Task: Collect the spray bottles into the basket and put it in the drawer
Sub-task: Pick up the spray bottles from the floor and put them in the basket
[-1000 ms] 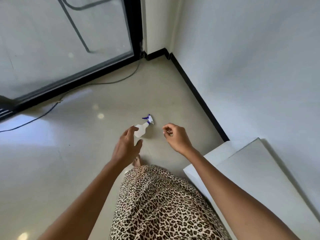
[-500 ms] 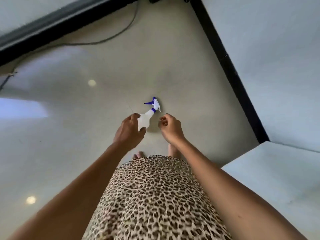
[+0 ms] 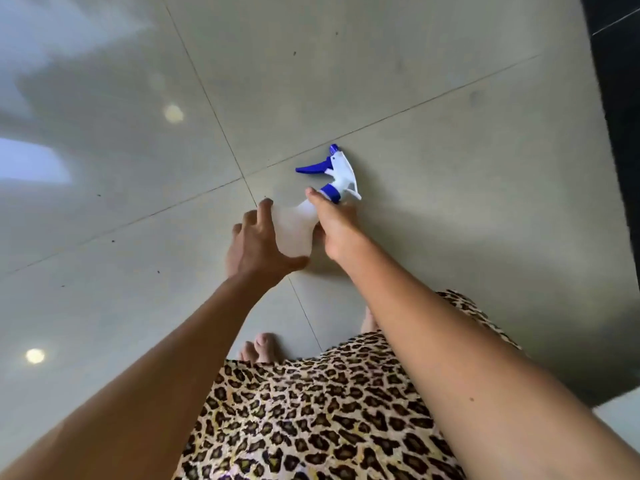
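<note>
A spray bottle (image 3: 294, 230) with a translucent white body and a blue-and-white trigger head (image 3: 337, 174) lies on the tiled floor, head pointing away from me. My right hand (image 3: 334, 225) is closed around its neck and right side, just below the blue collar. My left hand (image 3: 256, 244) has its fingers spread along the left side of the body, with the thumb by the bottle's base. No basket or drawer is in view.
Pale floor tiles (image 3: 433, 168) with grout lines fill the view. A black skirting board (image 3: 620, 116) runs down the right edge. My bare toes (image 3: 263, 346) and a leopard-print skirt (image 3: 311, 410) are below the hands. A white furniture corner (image 3: 620, 422) shows at lower right.
I have bent down much closer to the floor. Both hands reached forward to the bottle; the right hand closed on its neck and the left hand spread beside its body.
</note>
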